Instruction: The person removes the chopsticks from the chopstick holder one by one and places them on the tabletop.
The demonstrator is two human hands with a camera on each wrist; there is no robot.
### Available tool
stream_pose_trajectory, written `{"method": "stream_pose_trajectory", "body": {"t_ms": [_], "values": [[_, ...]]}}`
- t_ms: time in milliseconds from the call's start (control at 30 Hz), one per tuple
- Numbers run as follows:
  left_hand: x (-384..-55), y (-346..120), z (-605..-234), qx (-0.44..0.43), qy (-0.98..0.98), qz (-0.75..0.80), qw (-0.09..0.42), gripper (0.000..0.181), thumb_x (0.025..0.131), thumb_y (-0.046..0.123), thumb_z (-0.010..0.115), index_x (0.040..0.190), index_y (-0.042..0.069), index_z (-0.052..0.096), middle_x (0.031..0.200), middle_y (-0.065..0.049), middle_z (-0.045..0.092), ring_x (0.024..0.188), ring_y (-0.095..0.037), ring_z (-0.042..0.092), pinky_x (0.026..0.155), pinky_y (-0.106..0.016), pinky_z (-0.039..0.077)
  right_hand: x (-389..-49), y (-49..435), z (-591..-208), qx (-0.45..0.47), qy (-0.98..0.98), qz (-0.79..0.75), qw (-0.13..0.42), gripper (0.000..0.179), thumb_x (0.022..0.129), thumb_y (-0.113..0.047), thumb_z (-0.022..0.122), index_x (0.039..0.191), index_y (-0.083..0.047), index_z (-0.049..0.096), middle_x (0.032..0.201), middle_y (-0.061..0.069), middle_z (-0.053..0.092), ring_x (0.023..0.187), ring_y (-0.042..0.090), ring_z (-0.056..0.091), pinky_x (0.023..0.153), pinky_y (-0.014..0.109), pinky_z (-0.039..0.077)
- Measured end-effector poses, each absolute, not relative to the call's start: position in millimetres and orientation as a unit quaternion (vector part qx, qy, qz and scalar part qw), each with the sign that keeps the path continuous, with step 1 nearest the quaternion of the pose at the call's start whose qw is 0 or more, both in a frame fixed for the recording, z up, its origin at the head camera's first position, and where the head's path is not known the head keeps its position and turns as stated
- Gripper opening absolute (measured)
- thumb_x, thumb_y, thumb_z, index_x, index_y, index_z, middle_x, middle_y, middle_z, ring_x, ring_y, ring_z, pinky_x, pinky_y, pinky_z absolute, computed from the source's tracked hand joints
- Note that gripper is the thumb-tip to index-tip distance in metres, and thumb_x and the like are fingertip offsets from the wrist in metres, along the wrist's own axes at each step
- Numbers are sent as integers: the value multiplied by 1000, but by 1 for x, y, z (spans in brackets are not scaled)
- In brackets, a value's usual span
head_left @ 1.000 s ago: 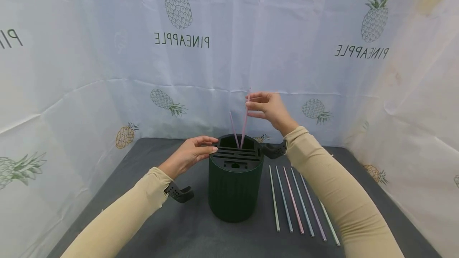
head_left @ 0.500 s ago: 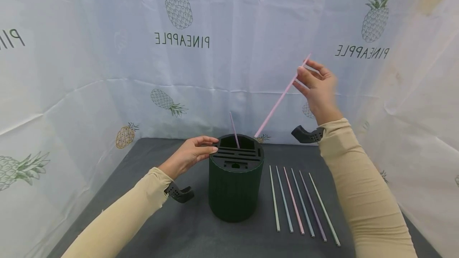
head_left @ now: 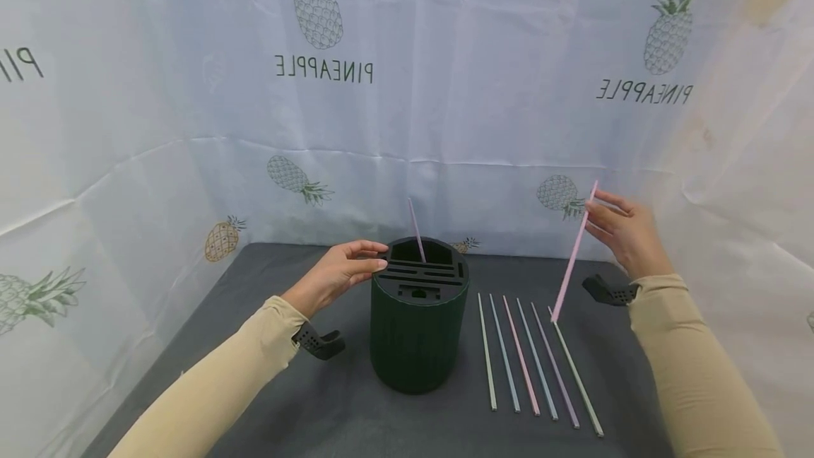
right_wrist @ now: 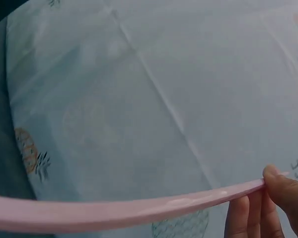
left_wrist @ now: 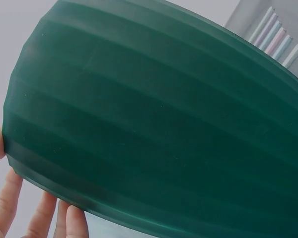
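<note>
A pink chopstick hangs slanted from my right hand, which pinches it near its upper, thinner end between thumb and fingers. In the head view its lower end overlaps the far tip of the rightmost pale green chopstick on the table. A dark green, ribbed knife holder with a black slotted top stands upright at the middle. My left hand holds its upper left rim, thumb and fingertips against the edge. One pinkish-purple chopstick leans out of the holder's large rear compartment.
Right of the holder, several chopsticks lie side by side on the dark table, among them a pink one and a purple one. A white curtain printed with pineapples surrounds the table at the back and sides.
My right hand has lifted the pink chopstick out of the holder, carried it right and lowered it over the row's right end. My left hand has stayed at the rim.
</note>
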State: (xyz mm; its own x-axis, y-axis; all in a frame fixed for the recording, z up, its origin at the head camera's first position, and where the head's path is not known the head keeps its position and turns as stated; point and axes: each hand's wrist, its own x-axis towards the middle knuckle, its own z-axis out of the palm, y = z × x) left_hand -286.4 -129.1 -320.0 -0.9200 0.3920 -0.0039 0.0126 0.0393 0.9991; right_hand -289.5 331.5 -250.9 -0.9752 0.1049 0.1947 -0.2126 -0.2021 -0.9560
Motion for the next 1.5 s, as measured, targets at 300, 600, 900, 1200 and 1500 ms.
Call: {"method": "stream_pose_trajectory", "body": {"t_ms": [300, 600, 900, 1200, 1500], "values": [[-287, -128, -318, 136, 705, 682, 140, 45, 92, 13, 67, 134, 5, 55, 138, -14, 46, 128, -28, 49, 113, -46, 36, -287, 394, -330, -12, -763, 646, 1, 16, 93, -17, 66, 104, -28, 66, 91, -20, 68, 82, -4, 66, 75, 18, 57], [-285, -129, -320, 135, 707, 681, 136, 44, 92, 12, 66, 133, 5, 55, 136, -14, 48, 126, -27, 50, 112, -47, 36, -280, 404, -384, -82, -811, 575, -66, 48, 91, -19, 69, 132, 4, 56, 87, -15, 69, 79, 2, 67, 72, 24, 58], [-285, -128, -320, 126, 708, 682, 134, 44, 91, 11, 67, 133, 5, 55, 137, -14, 47, 127, -28, 49, 112, -46, 37, -281, 403, -416, -85, -805, 582, -75, 26, 90, -8, 68, 114, 2, 69, 84, -7, 71, 73, 6, 66, 65, 25, 58], [-285, -128, -319, 136, 709, 679, 134, 45, 92, 13, 67, 134, 5, 54, 137, -14, 48, 128, -29, 49, 113, -47, 36, -287, 391, -432, -108, -819, 560, -70, 30, 88, -2, 67, 114, 13, 64, 75, -4, 68, 67, 9, 63, 59, 24, 57], [-285, -128, -320, 135, 710, 678, 133, 44, 92, 14, 67, 133, 6, 55, 137, -14, 48, 129, -29, 48, 113, -47, 36, -289, 386, -439, -125, -820, 554, -77, 29, 86, -1, 69, 111, 13, 65, 76, -3, 70, 67, 10, 65, 61, 26, 57]]}}
